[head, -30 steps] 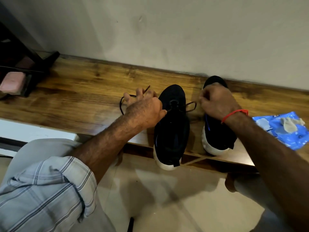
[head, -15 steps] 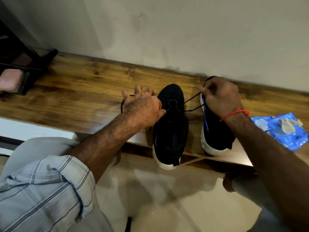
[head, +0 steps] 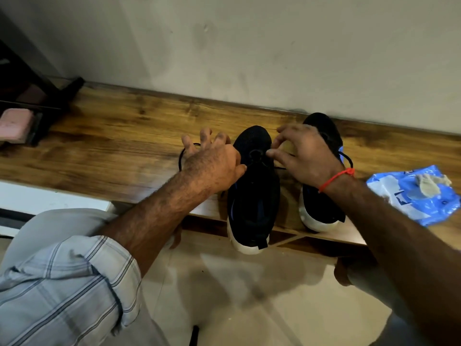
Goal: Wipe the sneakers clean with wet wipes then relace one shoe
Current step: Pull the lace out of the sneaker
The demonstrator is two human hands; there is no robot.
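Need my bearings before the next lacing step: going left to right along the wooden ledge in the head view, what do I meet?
Pink block → left hand → left sneaker → right hand → right sneaker → blue wet wipes pack.

Rolled striped sleeve (head: pixel 72 290), red wrist thread (head: pixel 335 179), grey trousers (head: pixel 57 226).
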